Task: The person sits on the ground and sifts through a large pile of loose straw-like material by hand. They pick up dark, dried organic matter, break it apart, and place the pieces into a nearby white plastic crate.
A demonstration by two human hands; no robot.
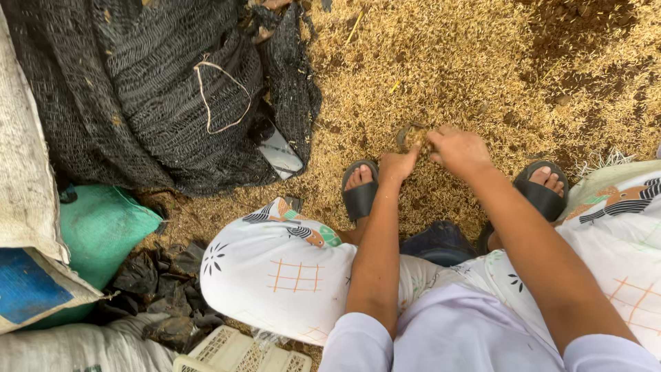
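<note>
Small round rim (406,135) of something — a little bowl or scoop, can't tell which — is sitting in the spread of grain (447,62), just ahead of the person's feet, half buried and partly hidden by the fingers.

Right hand (460,150) is curling over it from the right, fingers bent and partly closed, seemingly pinching or raking grain against the rim. Left hand (398,165) is coming in from the near side, fingers together and mostly closed, tips touching the grain at the rim. Whether either hand is actually gripping the rim, I can't tell; the fingers are covering the contact.

Person is squatting, black sandals (359,193) planted either side of the hands, knees in white patterned cloth (275,269).

Judgement on doing this well: both hands should be working as a pair, one steadying the rim, the other sweeping grain in, strokes kept shallow so the dark soil patches (571,34) aren't being scraped up with it.

Further out: black netting (138,89) with a loop of cord (220,96) at the left, white sack (24,158), green sack (100,227), pale plastic crate (234,355) near the left knee.
</note>
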